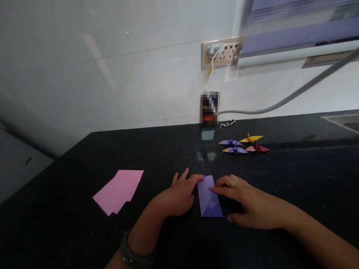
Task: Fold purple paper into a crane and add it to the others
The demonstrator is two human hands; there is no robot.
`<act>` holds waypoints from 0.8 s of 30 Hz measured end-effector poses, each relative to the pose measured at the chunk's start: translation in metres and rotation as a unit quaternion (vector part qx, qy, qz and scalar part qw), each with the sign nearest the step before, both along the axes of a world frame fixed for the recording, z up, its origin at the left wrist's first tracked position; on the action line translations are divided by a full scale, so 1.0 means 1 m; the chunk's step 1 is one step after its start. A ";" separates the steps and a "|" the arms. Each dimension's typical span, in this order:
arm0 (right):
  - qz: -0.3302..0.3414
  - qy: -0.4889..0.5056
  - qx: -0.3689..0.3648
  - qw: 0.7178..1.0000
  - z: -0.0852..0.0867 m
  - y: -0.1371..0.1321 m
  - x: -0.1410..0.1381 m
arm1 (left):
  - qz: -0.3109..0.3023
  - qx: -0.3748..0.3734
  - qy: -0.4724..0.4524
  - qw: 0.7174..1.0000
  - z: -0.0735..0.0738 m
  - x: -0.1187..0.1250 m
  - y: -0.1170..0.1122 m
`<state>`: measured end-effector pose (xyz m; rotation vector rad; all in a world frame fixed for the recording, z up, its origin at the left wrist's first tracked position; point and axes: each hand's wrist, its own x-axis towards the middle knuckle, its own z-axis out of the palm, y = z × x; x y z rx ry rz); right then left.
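A folded purple paper strip (209,198) lies on the black countertop (76,233). My left hand (179,193) rests to its left, fingers stretched out, with a fingertip pressing the strip's upper left corner. My right hand (248,201) lies flat on its right side, index finger pointing onto the middle of the paper. Neither hand grips anything; both press down on the strip.
A stack of pink paper sheets (118,190) lies to the left. Several small folded paper cranes (242,144) sit farther back on the right. A phone (210,108) leans against the tiled wall, its cable plugged into a wall socket (220,52). A grey hose (301,89) crosses at the right.
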<state>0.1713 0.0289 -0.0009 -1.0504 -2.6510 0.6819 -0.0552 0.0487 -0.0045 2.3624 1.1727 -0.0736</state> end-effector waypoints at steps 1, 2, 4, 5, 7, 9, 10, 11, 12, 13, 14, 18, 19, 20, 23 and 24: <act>-0.004 0.000 0.000 1.000 0.000 -0.001 0.000 | 0.000 -0.004 -0.002 1.000 0.000 0.000 0.000; -0.009 0.000 0.003 1.000 -0.001 -0.001 -0.001 | 0.000 -0.008 -0.007 1.000 0.000 0.000 0.000; -0.019 0.004 0.014 1.000 -0.003 -0.001 -0.003 | -0.002 -0.012 -0.018 1.000 0.001 -0.001 0.001; -0.021 0.008 0.022 1.000 -0.005 0.000 -0.005 | -0.002 -0.011 -0.024 1.000 0.001 -0.001 0.001; -0.020 0.021 0.035 0.999 -0.007 0.001 -0.007 | -0.004 -0.012 -0.031 0.999 0.001 -0.002 0.001; -0.014 0.041 0.041 0.998 -0.009 0.002 -0.008 | -0.010 -0.018 -0.031 0.999 0.001 -0.003 0.001; -0.012 0.052 0.042 0.998 -0.010 0.002 -0.008 | -0.014 -0.022 -0.030 0.999 0.001 -0.003 0.001; -0.010 0.061 0.043 0.997 -0.011 0.002 -0.009 | -0.017 -0.025 -0.027 0.999 0.001 -0.003 0.001; -0.011 0.066 0.044 0.997 -0.012 0.002 -0.009 | -0.019 -0.027 -0.025 0.999 0.001 -0.003 0.000; -0.015 0.068 0.046 0.997 -0.012 0.002 -0.010 | -0.020 -0.025 -0.024 0.999 0.002 -0.002 0.000; -0.023 0.066 0.048 0.996 -0.013 0.002 -0.011 | -0.019 -0.022 -0.024 0.999 0.002 -0.002 -0.001; -0.074 0.051 0.047 0.995 -0.019 0.004 -0.014 | -0.013 -0.003 -0.028 1.000 0.001 0.003 -0.003; -0.090 0.051 0.045 0.994 -0.020 0.005 -0.016 | -0.006 0.005 -0.032 0.999 0.000 0.004 -0.003; -0.108 0.054 0.042 0.992 -0.022 0.006 -0.017 | 0.003 0.015 -0.037 0.999 -0.001 0.006 -0.002; -0.162 0.064 0.038 0.984 -0.027 0.009 -0.021 | 0.035 0.038 -0.058 0.997 -0.003 0.012 -0.001; -0.181 0.064 0.038 0.981 -0.029 0.010 -0.022 | 0.044 0.039 -0.065 0.996 -0.003 0.013 0.000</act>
